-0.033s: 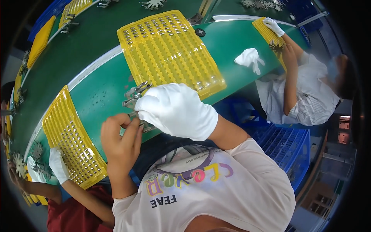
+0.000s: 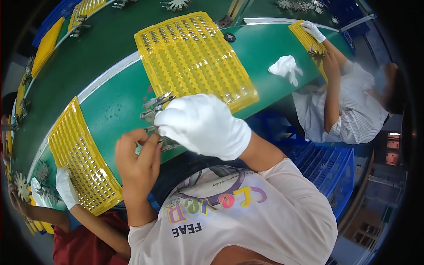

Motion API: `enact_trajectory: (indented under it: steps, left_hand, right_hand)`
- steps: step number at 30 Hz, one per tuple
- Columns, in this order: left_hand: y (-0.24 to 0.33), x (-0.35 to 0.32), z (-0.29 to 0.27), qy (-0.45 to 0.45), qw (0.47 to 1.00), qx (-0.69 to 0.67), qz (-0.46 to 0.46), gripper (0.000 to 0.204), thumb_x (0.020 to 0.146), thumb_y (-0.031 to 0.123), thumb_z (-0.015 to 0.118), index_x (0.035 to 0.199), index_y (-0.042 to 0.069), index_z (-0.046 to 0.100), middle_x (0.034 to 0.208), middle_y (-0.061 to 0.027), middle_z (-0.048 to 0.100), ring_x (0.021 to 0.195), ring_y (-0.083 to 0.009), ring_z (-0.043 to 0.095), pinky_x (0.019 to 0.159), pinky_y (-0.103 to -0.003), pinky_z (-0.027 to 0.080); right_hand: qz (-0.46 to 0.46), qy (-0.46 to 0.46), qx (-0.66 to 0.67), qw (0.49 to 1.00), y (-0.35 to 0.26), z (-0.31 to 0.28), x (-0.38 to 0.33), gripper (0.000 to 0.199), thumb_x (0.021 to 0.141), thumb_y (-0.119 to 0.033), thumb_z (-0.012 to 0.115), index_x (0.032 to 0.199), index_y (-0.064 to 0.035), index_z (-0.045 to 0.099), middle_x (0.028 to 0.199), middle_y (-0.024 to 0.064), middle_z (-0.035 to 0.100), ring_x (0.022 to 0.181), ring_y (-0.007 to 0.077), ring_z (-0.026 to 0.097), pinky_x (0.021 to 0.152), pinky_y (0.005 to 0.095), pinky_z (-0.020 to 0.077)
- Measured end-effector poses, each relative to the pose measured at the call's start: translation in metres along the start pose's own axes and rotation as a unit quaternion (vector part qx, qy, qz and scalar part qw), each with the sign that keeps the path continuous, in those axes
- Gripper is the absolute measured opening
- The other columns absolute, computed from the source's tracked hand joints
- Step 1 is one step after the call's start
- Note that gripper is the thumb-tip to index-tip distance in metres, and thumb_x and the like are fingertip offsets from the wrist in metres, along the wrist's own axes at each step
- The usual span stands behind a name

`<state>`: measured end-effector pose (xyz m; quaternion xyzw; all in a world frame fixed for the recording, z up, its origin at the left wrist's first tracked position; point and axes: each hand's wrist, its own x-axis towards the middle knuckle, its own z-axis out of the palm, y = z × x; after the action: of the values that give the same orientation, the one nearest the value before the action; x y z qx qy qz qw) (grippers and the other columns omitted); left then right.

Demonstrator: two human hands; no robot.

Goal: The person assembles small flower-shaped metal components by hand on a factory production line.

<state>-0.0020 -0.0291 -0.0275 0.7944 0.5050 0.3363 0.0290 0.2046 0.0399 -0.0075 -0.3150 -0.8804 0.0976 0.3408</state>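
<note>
My right hand (image 2: 203,126) wears a white glove and is closed over a cluster of small grey metal parts (image 2: 155,105) that sticks out past its fingers, just above the green belt (image 2: 115,110). Bare, my left hand (image 2: 137,159) pinches the near end of the same cluster with thumb and fingers, touching the glove. Just beyond both hands lies a large yellow grid tray (image 2: 194,57), with small metal pieces in some of its cells.
A second yellow tray (image 2: 81,159) lies to the left, where a co-worker's gloved hand (image 2: 66,187) rests. At the right another person's gloved hand (image 2: 313,31) works at a third yellow tray (image 2: 304,37). A loose white glove (image 2: 286,67) lies on the belt. Blue crates (image 2: 329,165) stand below right.
</note>
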Motion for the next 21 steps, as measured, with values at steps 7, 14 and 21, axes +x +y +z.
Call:
enact_trajectory:
  steps: [7, 14, 21]
  left_hand:
    - [-0.013, 0.005, -0.008, 0.015, 0.991, -0.102, -0.089, 0.021, 0.083, -0.002, 0.075, 0.105, 0.0, 0.074, 0.097, -0.0115, 0.054, 0.085, -0.0243, 0.057, 0.074, -0.034, 0.05]
    - [-0.015, 0.014, -0.015, 0.022, 0.985, -0.15, -0.081, 0.024, 0.086, -0.004, 0.072, 0.109, 0.0, 0.076, 0.097, -0.0101, 0.053, 0.084, -0.0228, 0.057, 0.075, -0.033, 0.05]
    - [-0.03, 0.021, -0.03, -0.014, 0.962, -0.256, -0.099, 0.016, 0.088, -0.001, 0.071, 0.103, -0.001, 0.076, 0.1, -0.009, 0.054, 0.082, -0.018, 0.057, 0.071, -0.03, 0.047]
  right_hand:
    - [0.175, -0.098, -0.231, 0.952, 0.073, -0.045, -0.047, 0.006, 0.085, -0.019, 0.072, 0.089, -0.0155, 0.074, 0.086, 0.0088, 0.066, 0.082, 0.0295, 0.069, 0.069, 0.0416, 0.056]
    - [0.152, -0.213, -0.313, 0.913, 0.095, -0.033, -0.06, 0.006, 0.083, -0.02, 0.069, 0.082, -0.0134, 0.07, 0.085, 0.0082, 0.064, 0.078, 0.0299, 0.069, 0.065, 0.0431, 0.0548]
    - [0.142, -0.156, -0.149, 0.966, 0.097, -0.055, -0.059, 0.008, 0.081, -0.012, 0.076, 0.088, -0.0093, 0.072, 0.087, 0.0076, 0.067, 0.084, 0.0284, 0.069, 0.074, 0.0413, 0.0562]
